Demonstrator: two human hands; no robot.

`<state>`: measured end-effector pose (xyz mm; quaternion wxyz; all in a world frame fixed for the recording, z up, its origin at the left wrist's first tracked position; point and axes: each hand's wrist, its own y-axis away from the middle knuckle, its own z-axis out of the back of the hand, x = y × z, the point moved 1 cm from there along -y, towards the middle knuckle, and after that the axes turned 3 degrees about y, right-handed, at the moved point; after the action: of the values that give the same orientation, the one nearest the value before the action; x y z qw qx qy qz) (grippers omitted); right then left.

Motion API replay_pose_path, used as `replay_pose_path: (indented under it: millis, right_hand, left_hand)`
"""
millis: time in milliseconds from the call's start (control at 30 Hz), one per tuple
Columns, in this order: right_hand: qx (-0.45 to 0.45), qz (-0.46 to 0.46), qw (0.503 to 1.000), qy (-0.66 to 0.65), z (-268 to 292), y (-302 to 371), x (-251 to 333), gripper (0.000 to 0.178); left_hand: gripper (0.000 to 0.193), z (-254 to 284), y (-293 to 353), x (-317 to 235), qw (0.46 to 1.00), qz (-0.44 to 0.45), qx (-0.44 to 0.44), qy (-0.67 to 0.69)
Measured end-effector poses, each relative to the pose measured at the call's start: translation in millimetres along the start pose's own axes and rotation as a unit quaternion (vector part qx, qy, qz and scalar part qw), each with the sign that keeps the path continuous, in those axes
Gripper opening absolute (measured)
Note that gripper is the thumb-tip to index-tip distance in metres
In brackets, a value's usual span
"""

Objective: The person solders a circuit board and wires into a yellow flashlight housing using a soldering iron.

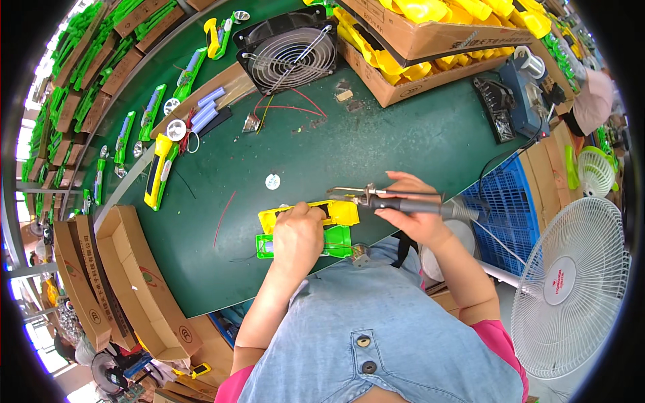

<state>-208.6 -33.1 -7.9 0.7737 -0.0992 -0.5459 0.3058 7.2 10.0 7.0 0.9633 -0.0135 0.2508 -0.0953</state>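
Note:
My right hand (418, 213) grips a soldering iron (393, 203) with a thin metal guide along its front. Its tip points left, just above the yellow casing half (344, 212). My left hand (298, 235) is closed over the middle of that yellow casing, fingers curled, hiding part of it. Right beside it, nearer to me, lies a green casing half (337, 240) with a pale purple cell at its left end. Thin wires run from the green half to a small metal lamp piece (361, 253) at the table edge. A white round LED board (272, 181) lies farther off.
A black metal-grilled fan (289, 59) stands at the back, by loose red wires. Boxes of yellow casings (396, 93) sit back right, near a blue solder-feed unit (527, 94). Purple cells (203, 115) and a yellow-green flashlight (158, 173) lie left. A white fan (571, 285) stands right.

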Motion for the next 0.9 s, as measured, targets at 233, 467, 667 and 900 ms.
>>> replay_pose_path:
  millis: [233,467,667,900]
  right_hand:
    - [0.012,-0.242,0.952,-0.185,-4.6,-3.2,-8.9,0.017]
    - [0.017,-0.254,0.95,-0.182,-14.3,-1.4,-10.8,0.016]
    - [-0.009,-0.206,0.967,-0.151,-18.9,7.3,-18.8,0.016]
    - [0.015,-0.259,0.95,-0.172,-19.1,15.6,-16.4,0.013]
  left_hand:
    - [0.005,-0.5,-2.0,0.9,1.0,-0.002,-0.001,0.006]
    - [0.006,1.2,-2.4,0.8,1.0,0.0,-0.008,0.02]
    - [0.003,-0.6,-3.8,1.7,1.0,0.0,0.001,0.029]
    - [0.006,0.0,-3.1,0.2,1.0,0.002,0.003,0.006]
